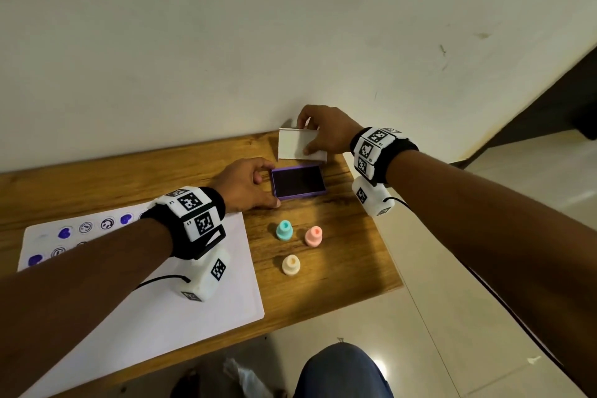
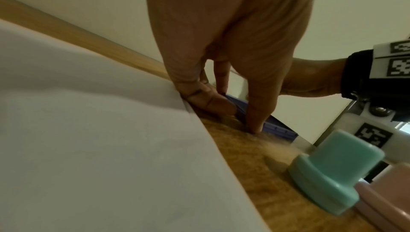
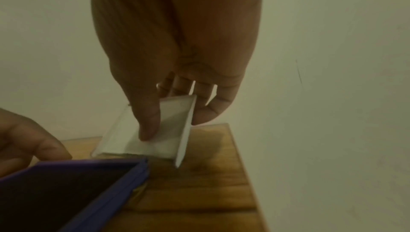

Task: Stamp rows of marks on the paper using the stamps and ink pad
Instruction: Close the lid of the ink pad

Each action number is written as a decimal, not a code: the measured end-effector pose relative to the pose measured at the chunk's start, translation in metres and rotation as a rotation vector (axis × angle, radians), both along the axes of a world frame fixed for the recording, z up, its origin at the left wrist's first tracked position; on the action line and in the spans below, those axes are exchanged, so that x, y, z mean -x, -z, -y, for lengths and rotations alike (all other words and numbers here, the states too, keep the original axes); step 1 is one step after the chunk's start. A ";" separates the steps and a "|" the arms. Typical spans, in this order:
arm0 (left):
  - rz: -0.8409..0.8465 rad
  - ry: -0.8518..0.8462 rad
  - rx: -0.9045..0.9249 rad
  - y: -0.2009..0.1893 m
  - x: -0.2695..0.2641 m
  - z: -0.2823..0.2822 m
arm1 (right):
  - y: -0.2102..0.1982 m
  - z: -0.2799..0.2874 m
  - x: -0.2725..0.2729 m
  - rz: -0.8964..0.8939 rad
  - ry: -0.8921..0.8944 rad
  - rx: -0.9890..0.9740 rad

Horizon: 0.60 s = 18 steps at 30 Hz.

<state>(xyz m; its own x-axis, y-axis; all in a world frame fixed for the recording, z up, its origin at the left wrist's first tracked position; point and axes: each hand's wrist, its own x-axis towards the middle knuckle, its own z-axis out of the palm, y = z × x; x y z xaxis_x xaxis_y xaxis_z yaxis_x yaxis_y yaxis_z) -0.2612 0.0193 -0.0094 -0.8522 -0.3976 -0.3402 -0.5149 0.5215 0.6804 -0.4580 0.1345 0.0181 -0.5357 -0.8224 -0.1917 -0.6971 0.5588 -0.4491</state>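
A purple ink pad [image 1: 298, 181] [image 3: 73, 190] lies uncovered on the wooden table [image 1: 349, 255]. My left hand [image 1: 250, 186] [image 2: 224, 106] grips its left end, thumb at the near corner and fingers at the far one. My right hand [image 1: 323, 132] [image 3: 168, 121] holds the pad's white lid [image 1: 295, 144] [image 3: 159, 130] upright behind the pad, thumb on its inner face and fingers behind. Three stamps stand in front of the pad: teal [image 1: 284, 230] [image 2: 328, 171], pink [image 1: 313, 236] [image 2: 390, 192], cream [image 1: 291, 265]. The white paper [image 1: 181, 284] [image 2: 88, 130] at the left carries rows of blue and outlined marks [image 1: 85, 227].
A cream wall [image 1: 290, 26] rises directly behind the table. The table's right edge [image 1: 374, 226] drops to a tiled floor. My knee in blue cloth [image 1: 342, 371] is below the front edge. Bare wood lies between the stamps and the front edge.
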 end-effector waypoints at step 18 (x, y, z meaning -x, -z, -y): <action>-0.013 -0.010 0.012 -0.001 -0.002 -0.002 | 0.020 -0.063 -0.064 -0.342 -0.279 0.365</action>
<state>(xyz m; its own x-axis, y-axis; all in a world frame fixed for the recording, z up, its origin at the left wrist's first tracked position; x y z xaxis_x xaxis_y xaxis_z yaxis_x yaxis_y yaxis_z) -0.2589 0.0213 -0.0081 -0.8527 -0.4099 -0.3239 -0.5109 0.5246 0.6810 -0.3941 0.1975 -0.0016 -0.2704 -0.9220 0.2771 -0.9356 0.1839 -0.3013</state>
